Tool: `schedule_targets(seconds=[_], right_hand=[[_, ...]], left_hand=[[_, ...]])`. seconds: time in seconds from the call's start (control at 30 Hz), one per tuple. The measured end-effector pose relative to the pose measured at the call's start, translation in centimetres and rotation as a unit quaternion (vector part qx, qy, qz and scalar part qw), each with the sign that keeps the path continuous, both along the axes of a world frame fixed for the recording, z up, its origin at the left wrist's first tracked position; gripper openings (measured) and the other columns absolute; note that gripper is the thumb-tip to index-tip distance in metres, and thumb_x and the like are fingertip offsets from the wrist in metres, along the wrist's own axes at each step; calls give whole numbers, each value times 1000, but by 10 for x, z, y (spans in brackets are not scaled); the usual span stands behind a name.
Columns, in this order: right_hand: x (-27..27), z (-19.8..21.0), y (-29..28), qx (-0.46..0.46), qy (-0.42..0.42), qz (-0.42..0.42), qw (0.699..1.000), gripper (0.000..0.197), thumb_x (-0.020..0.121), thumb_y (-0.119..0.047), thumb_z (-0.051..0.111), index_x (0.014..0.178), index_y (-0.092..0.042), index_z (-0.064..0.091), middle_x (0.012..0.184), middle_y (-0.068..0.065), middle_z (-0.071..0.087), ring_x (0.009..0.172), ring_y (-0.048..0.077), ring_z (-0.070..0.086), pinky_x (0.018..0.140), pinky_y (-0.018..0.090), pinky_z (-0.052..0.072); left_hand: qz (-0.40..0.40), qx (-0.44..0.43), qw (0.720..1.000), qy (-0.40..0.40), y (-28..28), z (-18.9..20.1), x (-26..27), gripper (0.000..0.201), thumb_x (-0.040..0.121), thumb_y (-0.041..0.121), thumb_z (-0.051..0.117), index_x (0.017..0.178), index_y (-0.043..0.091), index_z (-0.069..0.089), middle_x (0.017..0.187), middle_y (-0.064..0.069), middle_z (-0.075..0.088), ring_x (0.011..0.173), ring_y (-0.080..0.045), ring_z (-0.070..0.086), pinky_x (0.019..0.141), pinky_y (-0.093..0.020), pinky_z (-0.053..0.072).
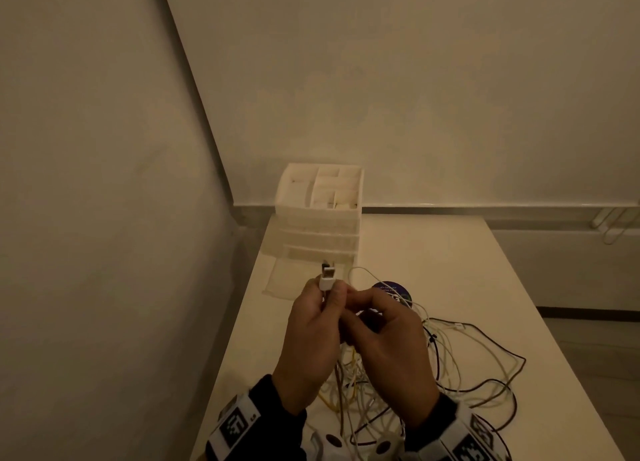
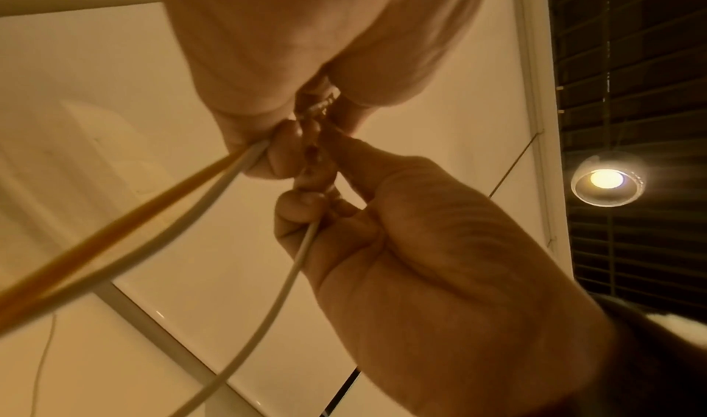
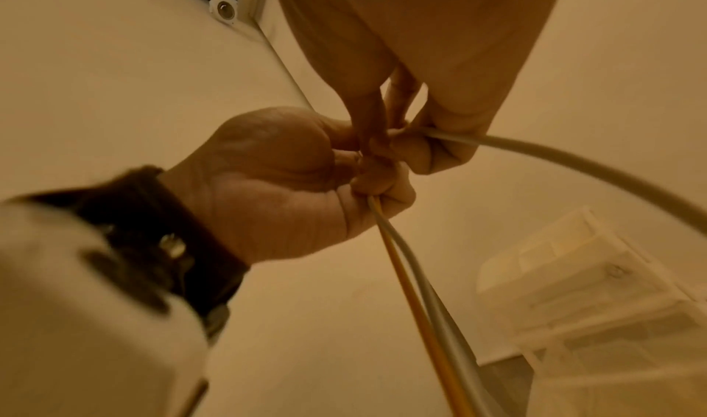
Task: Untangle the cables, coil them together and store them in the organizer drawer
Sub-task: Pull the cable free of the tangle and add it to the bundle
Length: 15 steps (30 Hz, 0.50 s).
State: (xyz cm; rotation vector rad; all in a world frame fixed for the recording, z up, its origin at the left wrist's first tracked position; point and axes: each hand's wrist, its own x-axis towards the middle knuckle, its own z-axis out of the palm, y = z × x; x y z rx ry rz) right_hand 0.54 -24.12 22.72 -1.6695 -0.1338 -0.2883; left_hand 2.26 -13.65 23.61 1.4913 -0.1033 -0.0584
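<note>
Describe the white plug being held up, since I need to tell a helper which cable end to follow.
Start at the white organizer in the table's far left corner, then drop to the raised hands before it. The white plug sticks up from the left hand, a boxy connector above the fingers, unlike the loose cable tangle on the table.

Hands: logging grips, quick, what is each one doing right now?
Left hand: fingers curled round a white plug-ended cable and a yellow cable.
Right hand: fingers pinch a thin white cable.

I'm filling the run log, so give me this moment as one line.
stage: untangling | left hand: grips white plug, cables | right hand: pinches white cable | organizer: bottom drawer open
</note>
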Motion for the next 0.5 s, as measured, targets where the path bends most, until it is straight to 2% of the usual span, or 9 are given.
schedule_targets(seconds=[0.07,0.1,0.13,0.2,0.23,0.3,0.37,0.43,0.5], right_hand=[[-3,-11,-1,-36,-14,-7,999,9,86,-17,70,86,-23,63,77,-6,69,57,15,63,55,33,54],[-5,-18,-4,-57,-17,-12,998,12,86,-20,69,85,-26,59,74,-5,66,55,16,61,54,35,52],[-7,-27,-7,-73,-19,-8,997,13,87,-22,68,85,-27,57,72,-4,65,55,16,59,53,36,51],[-10,-49,-16,-106,-22,25,994,4,92,-25,62,90,-28,59,70,-7,65,61,13,62,56,30,51],[-11,-60,-22,-131,-24,43,990,6,94,-30,57,92,-26,62,70,-9,65,63,10,62,58,26,49],[-11,-84,-36,-183,-14,80,980,23,97,-41,47,93,-26,64,70,-11,63,65,8,61,59,19,46],[-10,-109,-52,-216,40,113,969,25,100,-39,43,89,-26,61,71,-10,60,64,7,57,59,17,41],[-10,-138,-70,-250,100,133,954,25,100,-32,42,84,-24,58,67,-10,56,62,6,53,60,24,41],[-10,-155,-84,-262,150,124,945,25,100,-31,43,80,-25,55,64,-13,55,61,5,51,62,30,42]], left_hand=[[43,13,999,-16,3,1,6,31,101,27,40,88,5,59,69,1,63,65,-15,60,60,-26,53],[65,10,998,-23,6,2,10,32,101,27,40,84,7,59,68,1,60,64,-14,56,59,-25,51],[78,-7,997,-26,9,2,15,33,101,26,40,81,7,58,69,0,59,67,-14,56,63,-26,51],[67,-68,995,-15,15,6,20,32,101,27,39,79,7,52,65,-4,53,66,-19,58,69,-37,56],[55,-91,994,-16,17,9,21,31,99,29,41,79,7,50,60,-2,47,59,-19,54,65,-40,56],[64,-110,991,-44,22,18,24,29,94,34,44,78,9,47,55,4,35,47,-12,36,47,-31,42],[100,-128,983,-80,32,33,31,28,94,33,44,76,12,46,54,6,30,45,-9,24,43,-22,25],[114,-133,978,-114,43,47,36,27,98,30,41,78,12,46,53,7,29,43,-7,21,41,-19,21],[92,-120,980,-127,48,50,35,29,100,30,45,80,10,48,52,6,29,41,-7,22,39,-17,22]])
